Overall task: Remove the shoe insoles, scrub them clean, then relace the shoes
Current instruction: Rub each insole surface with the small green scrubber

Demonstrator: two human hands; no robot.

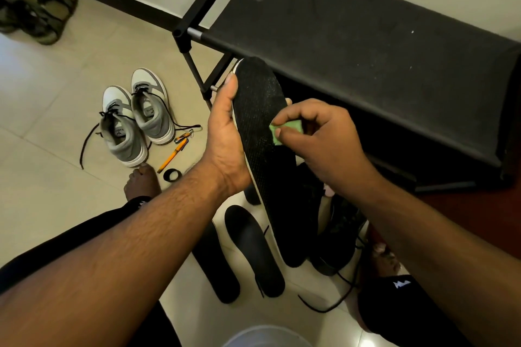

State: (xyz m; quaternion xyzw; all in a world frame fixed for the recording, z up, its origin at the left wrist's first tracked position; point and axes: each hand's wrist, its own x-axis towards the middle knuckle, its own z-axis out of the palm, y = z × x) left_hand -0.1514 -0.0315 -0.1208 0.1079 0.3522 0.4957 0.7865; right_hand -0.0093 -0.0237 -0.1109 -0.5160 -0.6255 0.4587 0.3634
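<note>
**Scrubbing the held insole: keep it braced and work in strokes**

You are holding a black insole (262, 132) up in front of you, above the tiled floor (56, 110). Your left hand (225, 132) is gripping it along its left edge, thumb up near the toe and fingers wrapping behind. Your right hand (318, 138) is pinching a small green scrub pad (284, 131) and pressing it on the insole's right side at mid-length.

To do this well, you are best keeping the left-hand fingers spread behind the spot being scrubbed, since the insole will likely flex under pressure. Work in short overlapping strokes from toe to heel, and shift your grip so the strip under your thumb gets cleaned too.

Two more black insoles (253, 251) are lying on the floor below, beside a dark shoe (335, 234) with loose laces. The grey-and-white sneakers (138, 115) are standing well apart to your left, laces undone, so relacing looks to be still ahead.
</note>
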